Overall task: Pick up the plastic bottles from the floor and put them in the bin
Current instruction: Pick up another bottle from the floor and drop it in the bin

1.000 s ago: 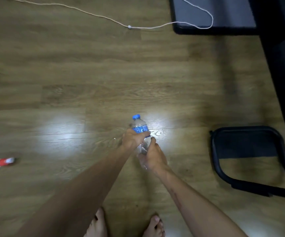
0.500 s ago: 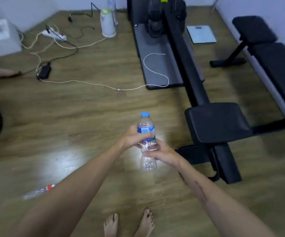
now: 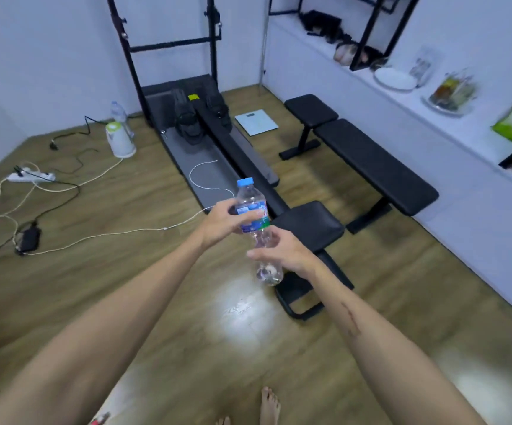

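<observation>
A clear plastic bottle [image 3: 250,196] with a blue cap and a blue-green label is held upright in front of me, above the wooden floor. My left hand [image 3: 222,220] grips it around the label. My right hand [image 3: 285,253] is curled round its lower body, and the bottle's base shows below that hand. A second bottle with a red cap [image 3: 100,420] lies on the floor at the bottom left edge, mostly cut off. A third clear bottle [image 3: 119,113] stands by the far wall behind a white kettle. No bin is in view.
Black weight benches [image 3: 371,167] and a seat pad [image 3: 310,225] stand right of the hands. A rack with a grey mat [image 3: 208,176] is behind. Cables and a power strip [image 3: 30,176] lie at left. My bare feet [image 3: 268,406] are below.
The bottle has been lifted from floor level and now stands upright in both hands. The view has tilted up from the floor to the room, and the red-capped bottle has slid to the bottom edge.
</observation>
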